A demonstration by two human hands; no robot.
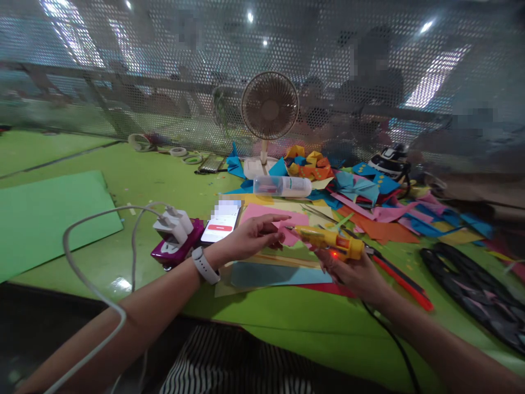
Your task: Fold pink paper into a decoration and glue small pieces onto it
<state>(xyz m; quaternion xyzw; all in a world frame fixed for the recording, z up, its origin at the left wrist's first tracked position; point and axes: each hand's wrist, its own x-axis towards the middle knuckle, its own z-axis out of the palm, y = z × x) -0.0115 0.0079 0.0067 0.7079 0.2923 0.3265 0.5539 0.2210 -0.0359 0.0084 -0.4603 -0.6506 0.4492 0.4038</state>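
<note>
My right hand grips a yellow glue gun whose small red light glows. The gun's nozzle points left, close to the fingertips of my left hand. That hand hovers over a sheet of pink paper with thumb and index finger apart; nothing is plainly seen between them. Below the hands, a light blue paper strip lies on stacked coloured sheets. A lit phone lies left of my left hand. An orange-red box cutter rests beside my right hand.
A purple power strip with white chargers has a cable looping over my left forearm. A small fan, a bottle and heaped paper scraps stand or lie behind. A green sheet is left, a black tray-like object right.
</note>
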